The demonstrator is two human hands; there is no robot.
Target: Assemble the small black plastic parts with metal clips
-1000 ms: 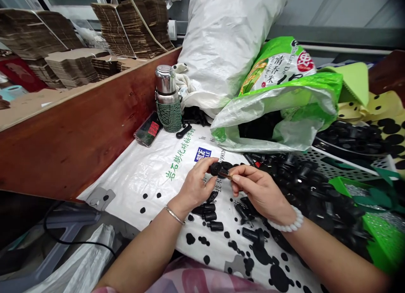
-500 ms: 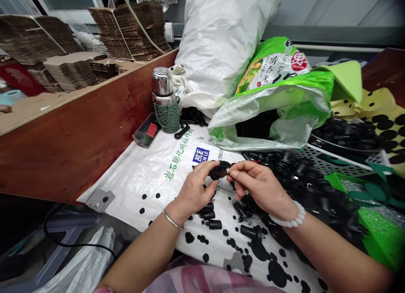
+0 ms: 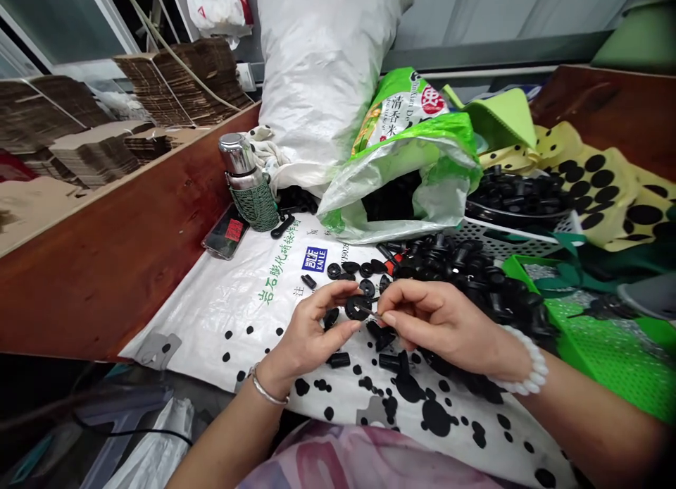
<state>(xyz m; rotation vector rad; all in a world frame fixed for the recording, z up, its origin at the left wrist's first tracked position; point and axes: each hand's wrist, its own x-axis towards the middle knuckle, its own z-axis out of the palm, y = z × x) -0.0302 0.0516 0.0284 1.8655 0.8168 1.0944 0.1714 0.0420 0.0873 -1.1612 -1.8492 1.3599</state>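
Between the thumb and fingers of my left hand (image 3: 320,327) is a round black plastic part (image 3: 358,307), its face turned toward my other hand. My right hand (image 3: 430,323) pinches a thin, dark, pointed piece (image 3: 370,311), whose tip meets the round part; its exact kind is too small to make out. Just beyond my fingers lie several black discs (image 3: 334,270) on the white printed sheet (image 3: 211,299). A short black cylinder (image 3: 339,360) rests below my left fingers. To the right, black plastic parts (image 3: 470,263) form a heap behind my right hand.
A thermos (image 3: 252,186) and a phone (image 3: 224,234) stand and lie by the wooden board (image 3: 132,221). An open green-white rice bag (image 3: 401,151) holds black parts. At right are a green tray (image 3: 586,362) and a black bowl (image 3: 520,211) of parts. A grey-tipped tool (image 3: 639,299) overhangs the tray.
The camera view has turned to the right, so the scene shifts left. The round part now faces more openly, with the thin piece against it. More discs show beyond my hands.
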